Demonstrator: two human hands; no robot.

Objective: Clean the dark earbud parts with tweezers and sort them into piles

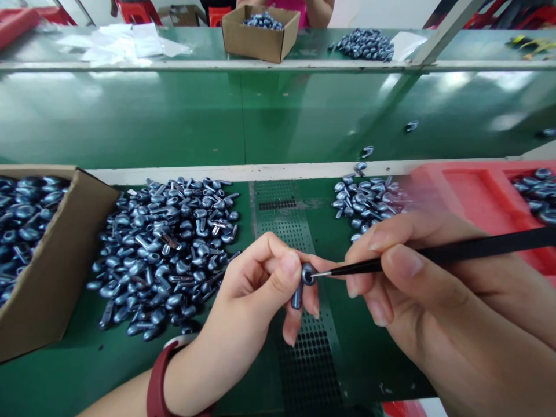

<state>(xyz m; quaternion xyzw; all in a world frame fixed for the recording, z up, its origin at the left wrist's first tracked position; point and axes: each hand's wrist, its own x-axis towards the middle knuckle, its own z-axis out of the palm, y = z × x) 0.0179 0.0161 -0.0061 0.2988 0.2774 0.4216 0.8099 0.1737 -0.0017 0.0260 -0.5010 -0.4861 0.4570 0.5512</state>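
- From here I see my left hand [243, 295] pinching a metallic blue earbud-shaped part [306, 281] between thumb and fingers, its round head up and its stem pointing down.
- The left fingers [287, 267] are closed on that part, which sits above the middle of the bench, over a perforated metal strip [299, 313].
- My right hand [438, 289] comes in from the right, its fingers [403, 260] closed around a slim black-handled pick [460, 256]. The pick's thin metal tip touches the head of the part.
- A dark red strap [157, 385] circles my left wrist.
- The green bench [78, 382] carries a large loose heap of the same blue parts [165, 255] just left of my left hand, and a smaller heap [365, 202] ahead of my right hand.
- At far left, a brown cardboard box [56, 255] is full of these parts; at far right, a red plastic tray [486, 202] holds more.
- Beyond a white rail [243, 172], a glossy green panel [130, 116] has a few stray parts on it.
- Across the way, a person in a pink top [286, 8] sits behind another bench, with a small cardboard box [260, 35], a heap of parts [365, 44] and white sheets [121, 43].
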